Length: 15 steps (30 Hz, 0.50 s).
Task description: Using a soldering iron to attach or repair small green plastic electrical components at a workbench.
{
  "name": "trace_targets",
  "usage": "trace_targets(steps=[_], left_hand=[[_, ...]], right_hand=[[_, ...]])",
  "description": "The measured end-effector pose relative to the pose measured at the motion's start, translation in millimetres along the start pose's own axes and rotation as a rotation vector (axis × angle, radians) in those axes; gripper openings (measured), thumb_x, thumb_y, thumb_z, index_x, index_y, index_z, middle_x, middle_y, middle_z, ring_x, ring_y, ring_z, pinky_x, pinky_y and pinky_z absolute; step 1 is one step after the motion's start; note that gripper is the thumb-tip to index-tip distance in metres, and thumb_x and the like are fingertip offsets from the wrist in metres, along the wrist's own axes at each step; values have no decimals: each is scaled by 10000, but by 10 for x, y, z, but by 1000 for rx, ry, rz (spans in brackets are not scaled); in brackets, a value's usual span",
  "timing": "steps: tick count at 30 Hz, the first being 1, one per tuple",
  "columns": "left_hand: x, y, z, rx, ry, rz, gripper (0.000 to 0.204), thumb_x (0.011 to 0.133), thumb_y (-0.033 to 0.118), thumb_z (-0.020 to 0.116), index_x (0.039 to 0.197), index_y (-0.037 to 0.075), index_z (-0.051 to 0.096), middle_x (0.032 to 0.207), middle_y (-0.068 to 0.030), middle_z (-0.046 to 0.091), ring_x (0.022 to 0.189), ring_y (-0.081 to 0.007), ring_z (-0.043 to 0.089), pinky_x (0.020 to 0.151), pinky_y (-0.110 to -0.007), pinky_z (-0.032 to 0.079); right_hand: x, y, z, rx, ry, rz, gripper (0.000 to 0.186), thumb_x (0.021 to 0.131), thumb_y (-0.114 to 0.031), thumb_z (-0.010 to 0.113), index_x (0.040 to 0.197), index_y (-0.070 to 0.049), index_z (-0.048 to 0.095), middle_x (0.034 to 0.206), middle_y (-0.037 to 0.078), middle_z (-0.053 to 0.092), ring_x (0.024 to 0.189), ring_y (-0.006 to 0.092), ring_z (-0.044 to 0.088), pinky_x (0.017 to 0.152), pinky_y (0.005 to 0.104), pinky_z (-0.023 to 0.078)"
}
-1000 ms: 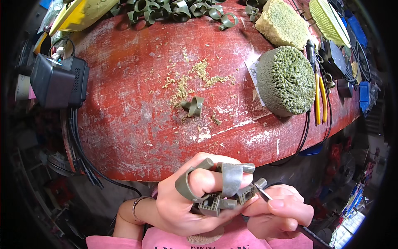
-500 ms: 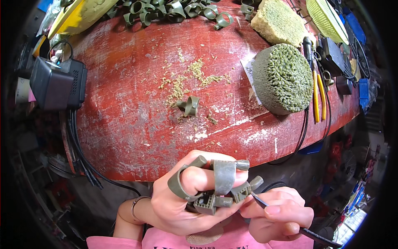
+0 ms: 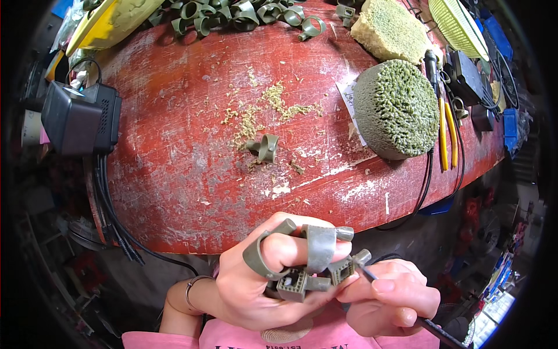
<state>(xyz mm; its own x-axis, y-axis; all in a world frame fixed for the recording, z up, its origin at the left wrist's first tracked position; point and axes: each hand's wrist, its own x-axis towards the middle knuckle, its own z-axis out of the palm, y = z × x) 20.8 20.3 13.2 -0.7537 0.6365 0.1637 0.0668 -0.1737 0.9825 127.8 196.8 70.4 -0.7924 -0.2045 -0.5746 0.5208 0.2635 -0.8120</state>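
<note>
My left hand (image 3: 247, 279) is closed around several dark green wax rings, some slipped over its fingers. One broad ring (image 3: 321, 249) circles a finger, its short round stub pointing right. Below it sits a ring with a square, dotted head (image 3: 292, 285). Another square-headed ring (image 3: 342, 271) is held at the fingertips, on the side facing my right hand. My right hand (image 3: 395, 296) pinches a slim dark pen-like tool (image 3: 430, 326) with a narrow metal end. Its tip lies at the square-headed ring's stub; whether it touches cannot be made out.
On the red worn table (image 3: 174, 186) lie a loose green ring (image 3: 267, 149) and pale shavings (image 3: 279, 104). A round rough green block (image 3: 398, 110), a yellowish block (image 3: 390, 32) and yellow-handled pliers (image 3: 444, 134) stand right. A black box (image 3: 81, 116) with cables is left; many rings (image 3: 244, 16) lie behind.
My left hand and its rings have shifted slightly right and turned a little. The tool's tip has moved slightly up and right, from the square head toward the stub. Things on the table are unchanged.
</note>
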Motion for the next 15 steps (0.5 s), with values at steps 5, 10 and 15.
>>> trace_targets(steps=[5, 10, 15], left_hand=[[18, 57, -16, 24, -10, 24, 440, 626, -30, 733, 1027, -10, 553, 940, -183, 596, 810, -244, 597, 672, -287, 472], [1, 32, -21, -3, 5, -47, 432, 631, -15, 740, 1025, 1, 564, 933, -170, 598, 820, -235, 600, 686, -287, 476], [-27, 294, -107, -47, -92, -68, 386, 675, 42, 732, 1032, 22, 586, 997, -125, 569, 870, -188, 587, 728, -264, 466]], right_hand=[[17, 78, -237, 302, -327, 132, 392, 894, -131, 216, 874, 131, 506, 1007, 225, 553, 984, 169, 520, 854, 215, 361], [475, 232, 201, 299, 208, -650, 330, 887, -154, 276, 937, 113, 463, 803, 188, 555, 698, 177, 528, 639, 227, 419], [596, 58, 303, -21, 855, -1012, 260, 917, -184, 346, 973, 48, 450, 548, 124, 525, 396, 134, 460, 389, 201, 389]])
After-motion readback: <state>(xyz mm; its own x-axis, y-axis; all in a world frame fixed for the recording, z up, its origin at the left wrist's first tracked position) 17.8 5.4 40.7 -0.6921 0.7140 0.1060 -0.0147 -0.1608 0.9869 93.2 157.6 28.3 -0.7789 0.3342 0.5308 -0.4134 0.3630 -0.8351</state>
